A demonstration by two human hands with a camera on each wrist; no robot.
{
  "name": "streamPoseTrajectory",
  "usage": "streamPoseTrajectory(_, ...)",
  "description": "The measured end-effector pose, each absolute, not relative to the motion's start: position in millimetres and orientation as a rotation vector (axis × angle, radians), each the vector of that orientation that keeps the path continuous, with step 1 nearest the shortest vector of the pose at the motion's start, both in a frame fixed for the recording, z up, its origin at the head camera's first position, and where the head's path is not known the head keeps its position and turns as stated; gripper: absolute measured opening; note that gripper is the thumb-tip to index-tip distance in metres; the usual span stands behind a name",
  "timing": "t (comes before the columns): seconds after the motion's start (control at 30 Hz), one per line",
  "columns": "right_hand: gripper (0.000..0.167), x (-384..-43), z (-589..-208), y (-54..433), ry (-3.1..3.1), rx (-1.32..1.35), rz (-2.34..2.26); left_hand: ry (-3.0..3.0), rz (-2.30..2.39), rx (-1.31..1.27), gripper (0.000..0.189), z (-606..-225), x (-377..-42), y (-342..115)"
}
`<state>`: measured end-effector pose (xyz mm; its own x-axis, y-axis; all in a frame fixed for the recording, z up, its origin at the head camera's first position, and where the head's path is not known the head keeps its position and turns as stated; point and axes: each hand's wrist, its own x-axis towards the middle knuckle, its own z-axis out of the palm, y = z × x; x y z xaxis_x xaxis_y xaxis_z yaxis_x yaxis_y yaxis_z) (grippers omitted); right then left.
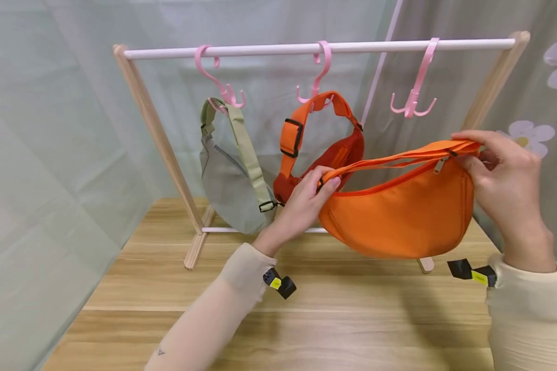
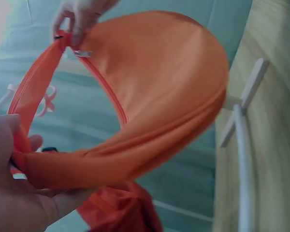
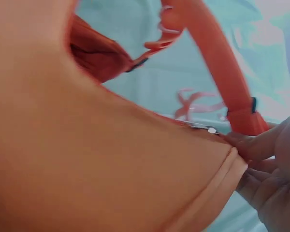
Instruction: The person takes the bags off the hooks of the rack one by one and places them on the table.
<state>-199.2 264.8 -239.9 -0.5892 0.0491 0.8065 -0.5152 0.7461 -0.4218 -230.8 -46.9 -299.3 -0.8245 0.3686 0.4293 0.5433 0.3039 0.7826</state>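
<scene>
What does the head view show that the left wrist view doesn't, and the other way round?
Only the head view: the grey bag with its green strap, and the flower-print curtain.

Only the left wrist view: the lower white bar meeting the right rack foot, a joint that the orange bag hides in the head view.

Both: that bag, held by the left hand and right hand; the red bag; a pink hook; the wooden tabletop.

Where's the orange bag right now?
In the head view, the orange bag is right of centre, held at both ends by the left hand and right hand, below the empty pink hook.
</scene>
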Motion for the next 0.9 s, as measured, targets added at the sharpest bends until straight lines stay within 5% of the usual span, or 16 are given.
streamPoseTrajectory(0.63,0.044,-202,-215,264,-2.258,0.503,0.585,-2.527,-1.930,-0.840,0.064,-374,-227,-32)
streamPoseTrajectory(0.9,0.039,-189,-225,274,-2.210,0.408,0.638,-2.458,-1.790,-0.788,0.056,-376,-217,-28)
